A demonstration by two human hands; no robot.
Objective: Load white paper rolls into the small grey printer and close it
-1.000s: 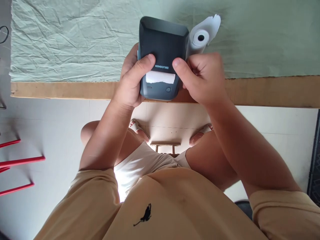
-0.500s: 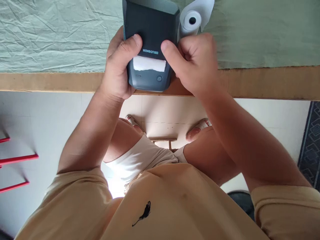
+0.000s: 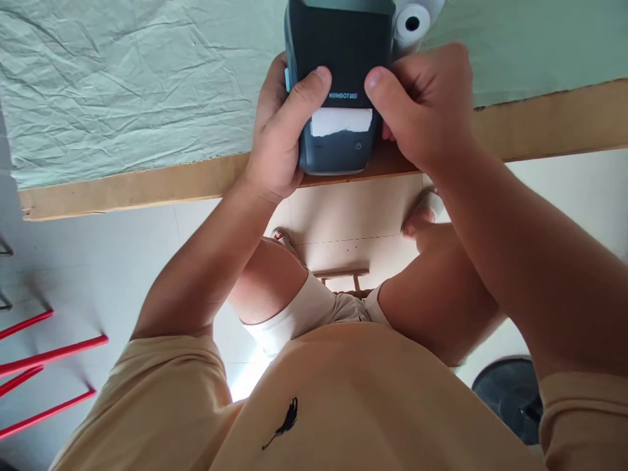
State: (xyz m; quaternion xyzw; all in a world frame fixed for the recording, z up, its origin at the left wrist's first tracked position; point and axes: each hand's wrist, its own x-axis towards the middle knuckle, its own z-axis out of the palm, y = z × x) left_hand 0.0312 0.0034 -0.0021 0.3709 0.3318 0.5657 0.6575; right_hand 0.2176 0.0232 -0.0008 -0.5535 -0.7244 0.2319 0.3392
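A dark grey label printer (image 3: 338,59) is held over the near edge of the table, with a strip of white paper (image 3: 341,121) showing at its slot. My left hand (image 3: 279,140) wraps the printer's left side, thumb pressed on its top face. My right hand (image 3: 424,108) grips the right side, thumb on the face beside the brand lettering. A white paper roll (image 3: 411,23) lies on the cloth just behind my right hand, partly cut off by the frame's top.
A wrinkled pale green cloth (image 3: 122,85) covers the table, whose bare wooden edge (image 3: 122,190) runs toward me. Below are my knees, feet and a pale tiled floor. Red rods (image 3: 44,356) stand at the lower left; a dark round object (image 3: 510,392) sits lower right.
The view has swung, so printer and hands now sit further right and higher. My right hand has closed in on the printer's right side; the left grip is unchanged.
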